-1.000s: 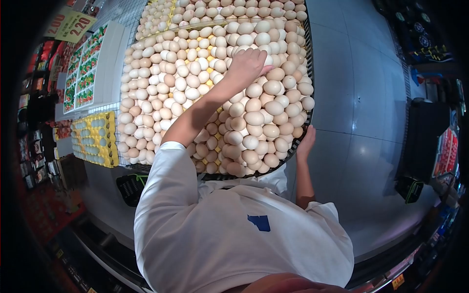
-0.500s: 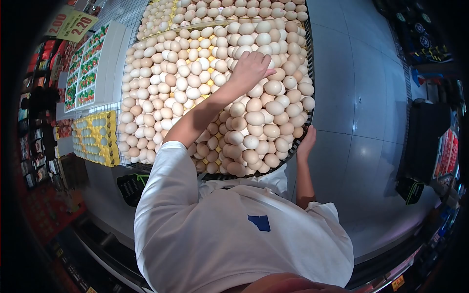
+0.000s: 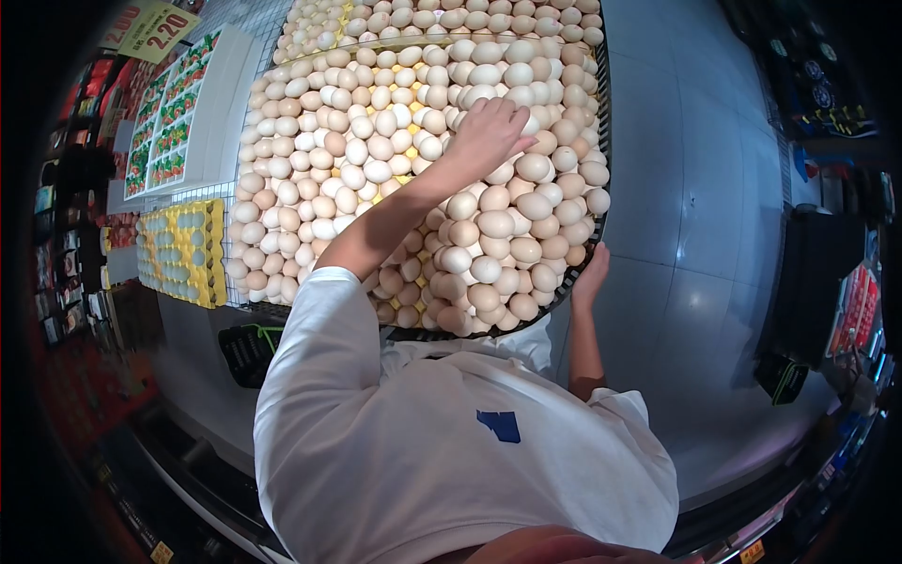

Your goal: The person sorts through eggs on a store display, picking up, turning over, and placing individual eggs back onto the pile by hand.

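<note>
My left hand (image 3: 490, 137) reaches over a big pile of light brown and cream eggs (image 3: 528, 250). Its fingers are curled down among the eggs, with the thumb out to the right. Whatever lies under those fingers is hidden. My right hand (image 3: 590, 274) is beside the black slatted rim (image 3: 604, 127) of the egg display, at its near right corner. The fingers there look stretched out along the rim's outer side, partly out of sight. Yellow egg trays (image 3: 413, 113) show between eggs near my left forearm.
A white box of red-and-green packs (image 3: 171, 122) stands left of the eggs. Nearer me are stacked yellow trays of pale eggs (image 3: 178, 254). Price signs (image 3: 160, 33) hang at the upper left. Dark shopping baskets (image 3: 249, 355) sit low. Grey tiled floor (image 3: 691, 188) runs along the right.
The view has shifted slightly, so the egg display sits a little further right and lower. My left hand stays curled over nearly the same spot, and my right hand remains by the rim.
</note>
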A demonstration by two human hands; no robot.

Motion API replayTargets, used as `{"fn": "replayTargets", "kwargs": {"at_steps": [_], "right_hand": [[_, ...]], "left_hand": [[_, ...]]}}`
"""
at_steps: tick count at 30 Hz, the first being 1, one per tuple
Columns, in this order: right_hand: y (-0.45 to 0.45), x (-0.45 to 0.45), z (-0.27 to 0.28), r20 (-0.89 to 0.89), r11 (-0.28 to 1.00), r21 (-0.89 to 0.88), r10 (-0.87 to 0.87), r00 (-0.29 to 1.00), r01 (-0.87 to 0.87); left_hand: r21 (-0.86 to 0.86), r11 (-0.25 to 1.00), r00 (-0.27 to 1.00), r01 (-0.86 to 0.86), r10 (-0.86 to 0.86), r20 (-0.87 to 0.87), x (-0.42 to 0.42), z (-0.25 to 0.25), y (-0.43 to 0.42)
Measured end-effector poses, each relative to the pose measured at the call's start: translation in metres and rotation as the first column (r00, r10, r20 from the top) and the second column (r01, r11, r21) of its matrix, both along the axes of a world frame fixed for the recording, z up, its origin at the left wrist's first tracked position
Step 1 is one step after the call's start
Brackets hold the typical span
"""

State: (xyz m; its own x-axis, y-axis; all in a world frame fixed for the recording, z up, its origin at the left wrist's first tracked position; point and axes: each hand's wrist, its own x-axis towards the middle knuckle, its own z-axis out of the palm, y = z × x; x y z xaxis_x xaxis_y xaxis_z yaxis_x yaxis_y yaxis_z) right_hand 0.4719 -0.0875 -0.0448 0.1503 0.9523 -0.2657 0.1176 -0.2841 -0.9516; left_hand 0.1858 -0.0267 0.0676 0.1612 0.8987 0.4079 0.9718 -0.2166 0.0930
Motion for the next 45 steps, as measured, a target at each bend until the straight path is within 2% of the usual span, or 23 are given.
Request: {"fn": "replayTargets", "kwargs": {"at_steps": [3,7,9,10,12,14,19,24,26,27,29,30,32,34,37,38,40,45], "right_hand": [[-0.001,-0.002,0.003,-0.015,1.0,-0.003,-0.016,1.0,0.016],[-0.002,0.0,-0.001,0.021,1.0,0.018,0.0,1.0,0.0],[-0.001,-0.001,0.001,0.016,1.0,0.022,-0.014,1.0,0.014],[-0.002,-0.001,0.0,0.014,1.0,0.019,-0.014,1.0,0.014],[0.0,0.0,-0.002,0.026,1.0,0.022,-0.009,1.0,0.008],[0.0,0.004,-0.01,0.03,1.0,0.002,0.001,1.0,-0.001],[0.0,0.006,-0.009,0.093,1.0,-0.004,0.021,0.995,-0.021],[0.001,0.004,-0.009,0.028,1.0,-0.004,-0.003,1.0,0.004],[0.0,0.004,-0.007,0.038,1.0,0.001,-0.004,0.999,0.004],[0.0,0.002,-0.005,0.047,1.0,0.004,-0.001,0.999,0.0],[-0.002,0.001,0.0,0.047,1.0,0.0,-0.007,0.999,0.007],[-0.002,0.0,0.001,0.047,1.0,0.001,-0.011,0.999,0.011],[-0.001,-0.001,0.001,0.04,1.0,0.0,-0.021,0.999,0.021],[-0.001,-0.002,0.0,0.034,1.0,-0.002,-0.027,0.999,0.027],[0.001,0.001,-0.002,0.047,1.0,0.01,-0.016,0.999,0.015],[0.0,0.003,-0.004,0.056,1.0,0.022,0.0,0.998,-0.001],[0.001,0.002,-0.002,0.063,0.999,0.033,0.015,0.998,-0.017],[0.0,0.0,-0.002,-0.002,1.0,-0.007,-0.015,1.0,0.015]], "left_hand": [[0.032,0.999,0.998,0.005,-0.007,0.057,-0.007,0.01,-0.009],[0.073,0.98,0.922,-0.185,0.147,0.357,-0.049,0.008,-0.024],[-0.051,0.931,0.865,-0.362,0.356,0.354,-0.084,-0.004,-0.035],[-0.106,0.864,0.825,-0.492,0.502,0.259,-0.116,-0.018,-0.046],[-0.181,0.825,0.822,-0.536,0.559,0.113,-0.149,-0.044,-0.059],[-0.362,0.746,0.79,-0.559,0.612,0.041,-0.162,-0.053,-0.064],[-0.332,0.78,0.84,-0.531,0.536,-0.083,-0.154,-0.054,-0.061],[-0.349,0.763,0.836,-0.545,0.527,-0.152,-0.157,-0.059,-0.055],[-0.304,0.788,0.829,-0.535,0.56,-0.007,-0.156,-0.055,-0.057],[-0.304,0.789,0.83,-0.534,0.558,-0.008,-0.152,-0.051,-0.056],[-0.153,0.849,0.805,-0.507,0.529,0.27,-0.135,-0.037,-0.054],[-0.155,0.848,0.804,-0.507,0.53,0.269,-0.126,-0.024,-0.053],[-0.346,0.869,0.625,-0.354,0.495,0.604,-0.103,0.0,-0.049],[-0.251,0.935,0.66,-0.249,0.354,0.662,-0.08,0.009,-0.049],[-0.325,0.942,0.647,-0.087,0.302,0.7,-0.045,0.027,-0.056],[-0.284,0.958,0.698,-0.048,0.235,0.676,-0.04,0.023,-0.056],[-0.233,0.972,0.727,0.018,0.147,0.671,-0.03,0.016,-0.056],[-0.175,0.981,0.754,0.085,0.051,0.655,-0.006,0.005,-0.05]]}}
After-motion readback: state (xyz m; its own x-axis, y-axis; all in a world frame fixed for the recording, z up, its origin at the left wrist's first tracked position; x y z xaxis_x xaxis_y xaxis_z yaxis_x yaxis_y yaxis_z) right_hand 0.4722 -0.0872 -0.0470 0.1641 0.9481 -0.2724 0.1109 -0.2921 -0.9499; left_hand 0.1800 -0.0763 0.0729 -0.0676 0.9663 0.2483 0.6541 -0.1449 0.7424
